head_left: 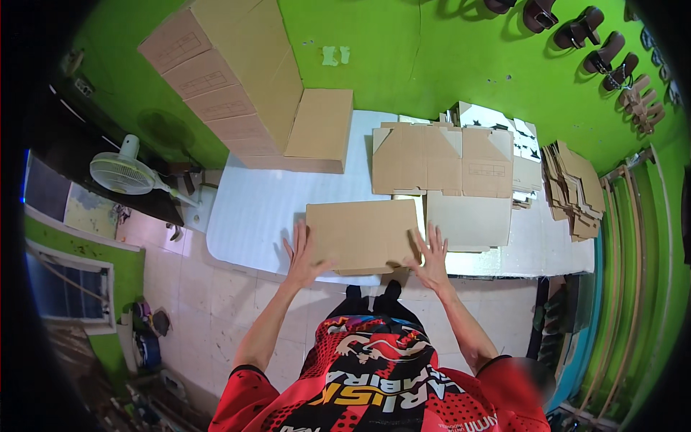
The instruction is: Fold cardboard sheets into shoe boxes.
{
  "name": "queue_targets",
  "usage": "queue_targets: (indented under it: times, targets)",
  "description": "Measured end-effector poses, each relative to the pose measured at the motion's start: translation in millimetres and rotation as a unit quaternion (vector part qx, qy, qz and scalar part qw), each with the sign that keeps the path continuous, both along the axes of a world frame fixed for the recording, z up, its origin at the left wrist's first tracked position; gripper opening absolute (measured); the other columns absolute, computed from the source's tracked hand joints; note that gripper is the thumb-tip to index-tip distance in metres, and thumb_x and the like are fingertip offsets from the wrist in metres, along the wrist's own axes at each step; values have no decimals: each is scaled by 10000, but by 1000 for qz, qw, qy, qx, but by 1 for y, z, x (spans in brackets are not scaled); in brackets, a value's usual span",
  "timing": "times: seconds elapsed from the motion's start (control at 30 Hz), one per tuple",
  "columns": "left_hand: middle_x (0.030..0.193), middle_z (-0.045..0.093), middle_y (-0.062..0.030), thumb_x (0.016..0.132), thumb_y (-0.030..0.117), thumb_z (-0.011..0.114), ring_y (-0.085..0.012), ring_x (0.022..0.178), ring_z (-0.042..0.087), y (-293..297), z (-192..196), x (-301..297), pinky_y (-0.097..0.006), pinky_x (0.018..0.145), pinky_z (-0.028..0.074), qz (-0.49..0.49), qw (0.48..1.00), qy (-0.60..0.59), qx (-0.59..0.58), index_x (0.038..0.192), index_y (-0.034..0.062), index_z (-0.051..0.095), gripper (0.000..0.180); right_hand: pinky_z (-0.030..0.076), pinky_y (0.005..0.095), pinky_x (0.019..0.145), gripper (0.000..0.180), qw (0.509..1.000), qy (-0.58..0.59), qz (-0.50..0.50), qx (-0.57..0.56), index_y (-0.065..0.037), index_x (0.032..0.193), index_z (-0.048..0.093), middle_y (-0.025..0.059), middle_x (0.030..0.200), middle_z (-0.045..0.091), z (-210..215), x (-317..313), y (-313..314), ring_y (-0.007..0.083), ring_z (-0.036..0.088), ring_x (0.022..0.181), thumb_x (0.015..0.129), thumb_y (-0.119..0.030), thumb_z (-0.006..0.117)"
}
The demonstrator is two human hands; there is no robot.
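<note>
Two hands, left [305,255] and right [432,261], fingers spread flat, released, pressing box [362,234] near tabletop [248,216] edge. Probably light, stiff, easily creased; best held by side edges.

left hand [304,253]: palm down, fingers spread, arm reaching forward
right hand [432,258]: palm down, fingers splayed, arm extended

A plain brown cardboard box [362,235] lay folded flat on the white table [252,209], close to its near edge, its long sides running left to right. The left hand [306,257] pressed on its near left corner, the right hand [432,258] on its near right corner, fingers spread.
</note>
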State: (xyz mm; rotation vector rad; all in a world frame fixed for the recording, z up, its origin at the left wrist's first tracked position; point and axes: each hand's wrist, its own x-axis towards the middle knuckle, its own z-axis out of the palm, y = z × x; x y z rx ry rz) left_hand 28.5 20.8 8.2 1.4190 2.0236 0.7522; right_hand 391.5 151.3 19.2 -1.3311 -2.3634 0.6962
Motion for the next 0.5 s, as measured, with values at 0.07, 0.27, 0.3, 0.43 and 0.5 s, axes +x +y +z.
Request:
queue_targets:
  times: [0.07,0.27,0.3,0.43,0.5]
  targets:
    - [1781,28,-161,794,701,774,-369,1640,-31,-5,19,14,-778,1178,-110,-160,969,186,-16,1675,192,321,1113,9,737,1238,977,989,-76,110,59,-317,1639,402,103,1766,183,15,-2,-2,425,102,1619,834,-818,639]
    - [1761,176,-142,752,639,853,-384,1630,100,-8,19,21,-744,1223,163,-155,972,164,58,1564,279,532,945,170,724,1238,862,971,-103,198,90,-295,1565,510,89,1743,255,8,-18,5,395,209,1602,855,-762,656]
    - [1761,176,-142,752,639,853,-384,1630,100,-8,15,20,-744,1223,163,-151,973,165,57,1564,279,532,945,197,696,1245,812,973,-72,203,78,-294,1554,521,87,1732,282,6,-19,6,383,238,1594,877,-718,662]
    - [1716,314,-125,792,502,881,-389,1593,250,-10,4,19,-633,1247,276,-138,971,112,157,1481,249,629,776,256,622,1261,664,970,-65,208,105,-287,1514,560,85,1697,358,1,-20,1,357,314,1569,929,-580,673]
    - [1696,362,-120,807,471,880,-386,1582,284,-11,4,19,-612,1253,282,-138,969,123,164,1455,243,654,723,256,625,1260,641,968,-63,210,118,-285,1503,568,83,1688,374,2,-21,0,355,325,1563,932,-554,678]
